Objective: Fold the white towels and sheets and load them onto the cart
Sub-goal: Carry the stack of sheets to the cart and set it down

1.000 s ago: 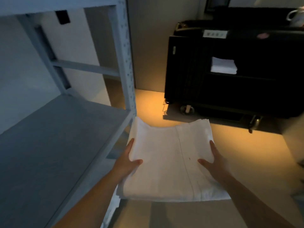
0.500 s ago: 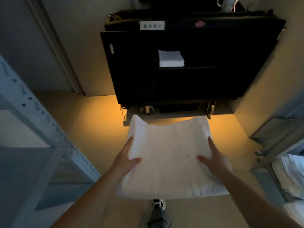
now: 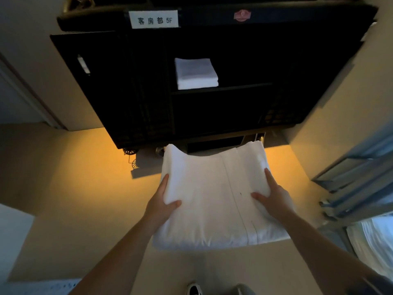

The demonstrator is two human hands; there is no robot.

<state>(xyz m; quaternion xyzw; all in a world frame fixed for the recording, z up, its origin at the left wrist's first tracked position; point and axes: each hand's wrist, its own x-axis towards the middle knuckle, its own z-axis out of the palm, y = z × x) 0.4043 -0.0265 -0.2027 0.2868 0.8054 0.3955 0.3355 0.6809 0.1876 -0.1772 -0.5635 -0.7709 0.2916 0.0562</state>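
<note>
One small folded towel (image 3: 196,73) sits on the cart (image 3: 131,86) shelf already; the left hand (image 3: 160,204) and right hand (image 3: 274,199) grip a folded sheet (image 3: 212,201) just before the cart, not yet loaded; more white cloth (image 3: 374,241) waits.

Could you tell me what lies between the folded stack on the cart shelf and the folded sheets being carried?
In the head view, only the shelf edge and the cart's dark, seemingly empty lower compartment separate the small stack from the carried sheets.

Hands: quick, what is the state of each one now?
Left hand: holding the folded white sheet by its left edge.
Right hand: holding the same sheet, right edge.
</note>
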